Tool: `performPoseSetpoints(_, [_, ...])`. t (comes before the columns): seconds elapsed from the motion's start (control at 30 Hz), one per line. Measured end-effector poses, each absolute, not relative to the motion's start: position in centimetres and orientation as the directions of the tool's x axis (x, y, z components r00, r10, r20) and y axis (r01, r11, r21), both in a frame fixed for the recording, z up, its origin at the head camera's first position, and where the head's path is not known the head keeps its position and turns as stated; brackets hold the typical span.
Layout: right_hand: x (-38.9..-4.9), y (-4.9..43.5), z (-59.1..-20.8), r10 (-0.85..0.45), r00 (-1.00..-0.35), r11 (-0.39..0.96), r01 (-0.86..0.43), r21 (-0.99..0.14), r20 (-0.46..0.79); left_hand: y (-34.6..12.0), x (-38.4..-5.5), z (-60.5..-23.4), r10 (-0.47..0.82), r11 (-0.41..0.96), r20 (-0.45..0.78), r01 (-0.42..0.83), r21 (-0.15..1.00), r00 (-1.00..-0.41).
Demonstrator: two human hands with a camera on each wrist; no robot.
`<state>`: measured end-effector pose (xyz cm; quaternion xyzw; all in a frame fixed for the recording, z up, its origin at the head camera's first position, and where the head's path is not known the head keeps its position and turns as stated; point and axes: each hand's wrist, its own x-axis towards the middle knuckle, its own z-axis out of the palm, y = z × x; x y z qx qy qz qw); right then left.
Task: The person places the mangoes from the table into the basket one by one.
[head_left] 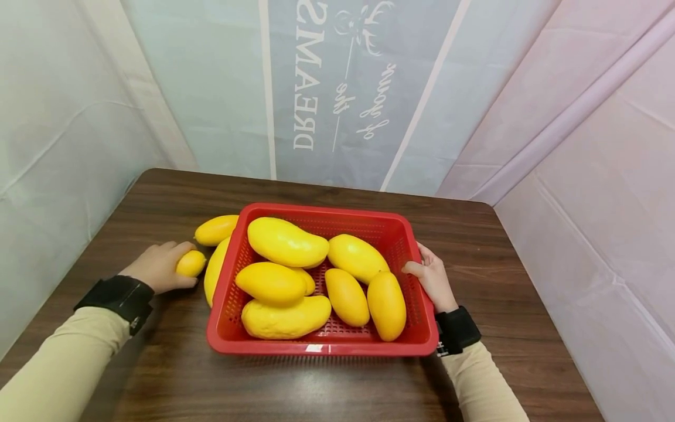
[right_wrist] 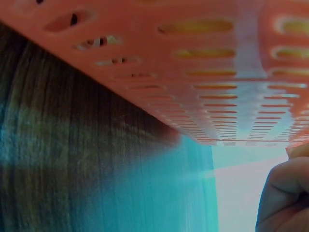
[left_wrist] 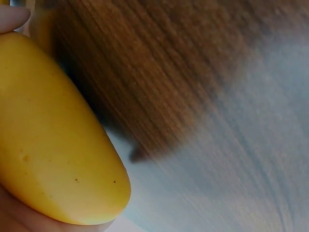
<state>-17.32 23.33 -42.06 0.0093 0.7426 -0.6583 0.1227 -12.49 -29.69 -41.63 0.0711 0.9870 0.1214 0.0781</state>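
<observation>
A red perforated plastic basket (head_left: 369,349) sits on the table with several yellow mangoes (head_left: 287,241) inside, some stacked on others. To its left, my left hand (head_left: 160,268) grips a small mango (head_left: 191,264) with fingers and thumb around it. In the left wrist view that mango (left_wrist: 58,140) fills the left side, a fingertip at its top and more of the hand beneath. My right hand (head_left: 433,280) holds the basket's right rim, thumb over the edge. Seen from the right wrist, the slotted basket wall (right_wrist: 140,58) slants overhead, with bent fingers (right_wrist: 285,188) at its far end.
Two more mangoes lie left of the basket: one near its back corner (head_left: 215,231) and a larger one (head_left: 215,269) partly hidden behind its wall. The dark wooden table (head_left: 464,234) meets hanging cloth at the back and sides, including a printed curtain (head_left: 337,88).
</observation>
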Motion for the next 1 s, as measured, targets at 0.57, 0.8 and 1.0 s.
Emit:
performPoseSetpoints(0.57, [-17.3,23.3,-42.0,-0.146,-0.97,0.123,0.179,-0.976,-0.196,-29.8,-12.9,-40.7,0.171,0.961,-0.15,0.131,0.245,-0.974])
performPoseSetpoints(0.8, [-17.5,23.2,-42.0,-0.145,-0.97,0.132,0.175,-0.976,-0.194,-29.7,-13.0,-39.9,0.16,0.965,-0.162,0.119,0.235,-0.974])
performPoseSetpoints(1.0, [-17.4,23.3,-42.0,-0.146,-0.969,0.135,0.18,-0.974,-0.199,-29.6,-13.3,-39.1,0.165,0.966,-0.154,0.129,0.223,-0.974])
